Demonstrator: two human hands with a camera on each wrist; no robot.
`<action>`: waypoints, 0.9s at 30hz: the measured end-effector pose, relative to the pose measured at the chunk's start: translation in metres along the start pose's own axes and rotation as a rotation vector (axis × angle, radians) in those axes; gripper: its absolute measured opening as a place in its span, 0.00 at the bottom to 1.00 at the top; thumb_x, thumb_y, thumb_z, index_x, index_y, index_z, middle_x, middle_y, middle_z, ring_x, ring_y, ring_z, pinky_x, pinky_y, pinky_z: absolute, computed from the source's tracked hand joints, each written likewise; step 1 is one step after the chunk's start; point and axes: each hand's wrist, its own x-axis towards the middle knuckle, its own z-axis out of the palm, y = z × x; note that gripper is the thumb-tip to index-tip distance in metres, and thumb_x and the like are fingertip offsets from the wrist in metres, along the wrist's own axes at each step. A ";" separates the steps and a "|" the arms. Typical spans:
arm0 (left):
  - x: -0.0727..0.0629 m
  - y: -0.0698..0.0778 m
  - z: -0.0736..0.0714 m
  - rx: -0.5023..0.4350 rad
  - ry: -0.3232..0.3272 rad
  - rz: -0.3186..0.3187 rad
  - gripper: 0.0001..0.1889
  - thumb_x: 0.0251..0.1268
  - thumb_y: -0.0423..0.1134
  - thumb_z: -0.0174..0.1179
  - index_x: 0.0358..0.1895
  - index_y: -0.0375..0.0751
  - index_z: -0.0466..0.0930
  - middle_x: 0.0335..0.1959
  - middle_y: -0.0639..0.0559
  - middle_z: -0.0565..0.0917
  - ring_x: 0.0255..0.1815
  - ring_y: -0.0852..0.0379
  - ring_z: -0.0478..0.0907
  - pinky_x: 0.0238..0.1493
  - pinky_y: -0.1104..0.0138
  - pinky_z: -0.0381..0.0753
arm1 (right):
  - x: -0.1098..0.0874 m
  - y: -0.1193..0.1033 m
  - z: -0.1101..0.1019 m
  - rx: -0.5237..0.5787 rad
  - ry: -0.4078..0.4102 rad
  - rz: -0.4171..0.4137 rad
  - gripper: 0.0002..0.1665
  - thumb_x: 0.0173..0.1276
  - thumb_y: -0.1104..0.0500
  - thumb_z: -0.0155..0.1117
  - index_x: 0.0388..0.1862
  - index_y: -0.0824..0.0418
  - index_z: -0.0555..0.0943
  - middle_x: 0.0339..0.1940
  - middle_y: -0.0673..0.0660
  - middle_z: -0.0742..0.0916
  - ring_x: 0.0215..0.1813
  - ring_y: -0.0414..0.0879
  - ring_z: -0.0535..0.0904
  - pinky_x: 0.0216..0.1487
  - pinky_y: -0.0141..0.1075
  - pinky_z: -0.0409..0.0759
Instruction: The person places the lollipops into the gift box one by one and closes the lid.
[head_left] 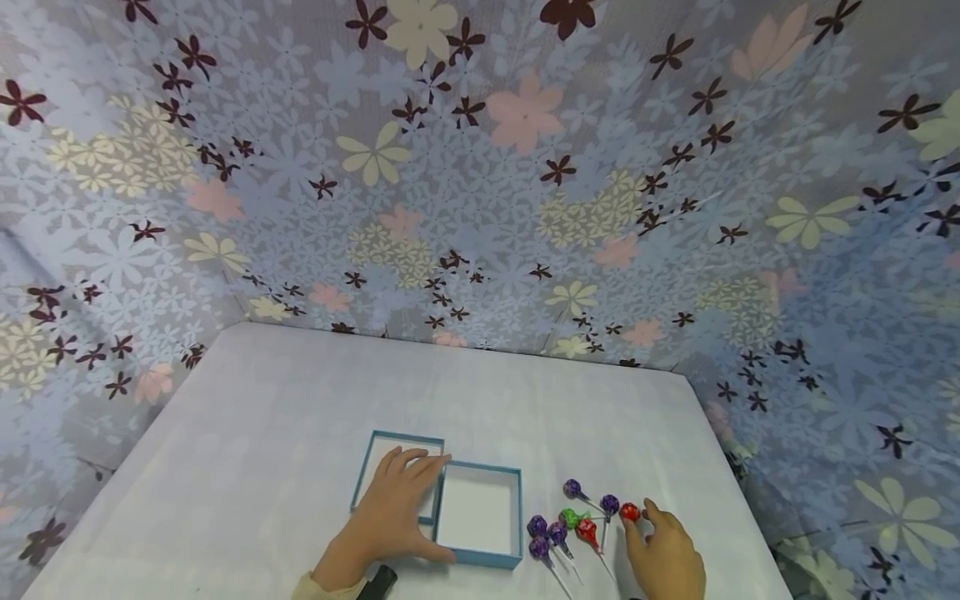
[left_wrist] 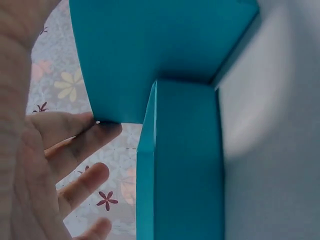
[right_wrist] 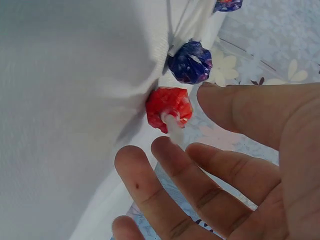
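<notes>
In the head view, my left hand (head_left: 393,512) spans the left side of a shallow blue-rimmed box (head_left: 480,556), thumb at its front edge and fingertips at its back corner. The left wrist view shows two fingertips touching the corner of a teal box wall (left_wrist: 115,60). Around a red-wrapped lollipop (head_left: 630,512) curves my right hand (head_left: 667,554), thumb and fingers spread. In the right wrist view, narrow gaps separate the fingertips from that lollipop (right_wrist: 169,107), whose stick points toward the hand. A purple lollipop (right_wrist: 191,62) lies close by.
Partly beneath my left hand is a second blue-rimmed tray (head_left: 408,436). Between the box and my right hand lie several purple lollipops (head_left: 539,547), a green one (head_left: 570,518) and another red one (head_left: 587,532). The white table (head_left: 300,400) meets floral-patterned walls (head_left: 465,208).
</notes>
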 end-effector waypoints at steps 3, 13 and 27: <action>-0.002 0.004 0.001 0.017 -0.020 -0.024 0.68 0.30 0.90 0.57 0.77 0.50 0.62 0.70 0.59 0.74 0.65 0.53 0.70 0.63 0.47 0.67 | 0.002 -0.002 0.003 -0.014 -0.002 0.019 0.33 0.64 0.54 0.70 0.61 0.75 0.77 0.48 0.72 0.85 0.39 0.62 0.84 0.38 0.55 0.81; -0.007 0.008 0.005 -0.007 -0.027 -0.056 0.69 0.30 0.88 0.60 0.78 0.47 0.60 0.69 0.57 0.72 0.51 0.59 0.67 0.53 0.57 0.70 | 0.005 -0.005 0.012 -0.009 0.062 0.050 0.30 0.62 0.56 0.71 0.57 0.74 0.79 0.45 0.70 0.86 0.45 0.68 0.83 0.46 0.59 0.79; -0.010 0.013 0.014 -0.143 -0.044 -0.193 0.69 0.26 0.86 0.65 0.77 0.49 0.60 0.70 0.56 0.73 0.52 0.59 0.66 0.51 0.58 0.64 | 0.006 -0.006 0.014 -0.019 0.090 0.074 0.26 0.63 0.56 0.71 0.55 0.72 0.82 0.45 0.69 0.86 0.46 0.68 0.83 0.46 0.59 0.78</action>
